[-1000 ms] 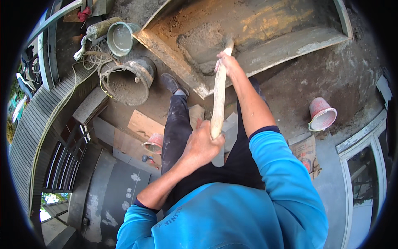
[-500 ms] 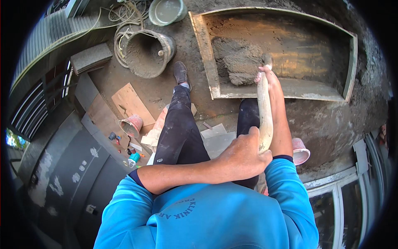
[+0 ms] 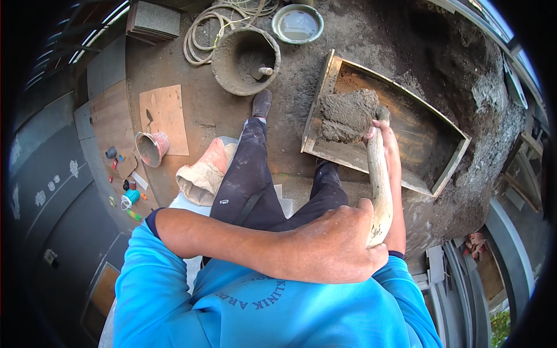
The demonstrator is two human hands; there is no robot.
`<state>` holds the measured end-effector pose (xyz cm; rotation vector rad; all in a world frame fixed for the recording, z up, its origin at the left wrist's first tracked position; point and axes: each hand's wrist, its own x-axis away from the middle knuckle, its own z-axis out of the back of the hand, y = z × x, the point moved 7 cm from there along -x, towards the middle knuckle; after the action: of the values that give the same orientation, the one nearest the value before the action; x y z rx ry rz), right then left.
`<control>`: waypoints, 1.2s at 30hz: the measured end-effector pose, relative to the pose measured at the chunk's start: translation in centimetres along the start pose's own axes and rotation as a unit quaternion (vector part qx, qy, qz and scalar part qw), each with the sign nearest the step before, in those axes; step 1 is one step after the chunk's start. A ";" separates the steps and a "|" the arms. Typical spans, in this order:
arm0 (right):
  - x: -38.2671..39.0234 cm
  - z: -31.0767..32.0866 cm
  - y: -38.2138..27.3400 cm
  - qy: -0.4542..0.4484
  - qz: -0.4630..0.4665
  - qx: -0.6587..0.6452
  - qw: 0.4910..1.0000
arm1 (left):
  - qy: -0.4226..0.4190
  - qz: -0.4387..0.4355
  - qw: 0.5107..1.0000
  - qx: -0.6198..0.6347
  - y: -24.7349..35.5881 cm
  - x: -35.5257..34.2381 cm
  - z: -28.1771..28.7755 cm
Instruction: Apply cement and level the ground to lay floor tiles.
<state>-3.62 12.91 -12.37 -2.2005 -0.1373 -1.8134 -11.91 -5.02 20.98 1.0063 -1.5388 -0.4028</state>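
Both my hands grip the thick, pale wooden handle of a hoe (image 3: 378,185). My left hand (image 3: 336,243) is closed round its near end, close to my belly. Farther along, my right hand (image 3: 387,136) wraps the handle just below the head. Wet grey mortar (image 3: 348,116) lies heaped on the hoe's head and hides the blade. This load is over the left end of a shallow wooden mixing trough (image 3: 447,180), whose inside is stained with wet mortar.
A mortar-crusted bucket (image 3: 223,75) with a wooden-handled tool inside stands ahead left, near my foot. Beyond it are a basin of water (image 3: 297,24) and a coiled hose (image 3: 200,35). At left are an open sack (image 3: 200,180), a small pail (image 3: 152,148) and a board (image 3: 168,116).
My view has turned, so the trough appears tilted and farther right. The hoe with its mortar load has shifted left relative to the trough, toward its left end. Both hands keep their grip.
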 end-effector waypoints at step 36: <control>-9.1 -38.7 36.5 -0.200 0.069 -0.042 0.976 | 0.406 0.098 0.768 -0.487 -47.3 28.8 42.5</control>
<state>-32.88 -31.75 -20.51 -2.5405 0.0099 -1.3086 -32.02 -66.04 -6.28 0.1032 -0.4611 -0.4508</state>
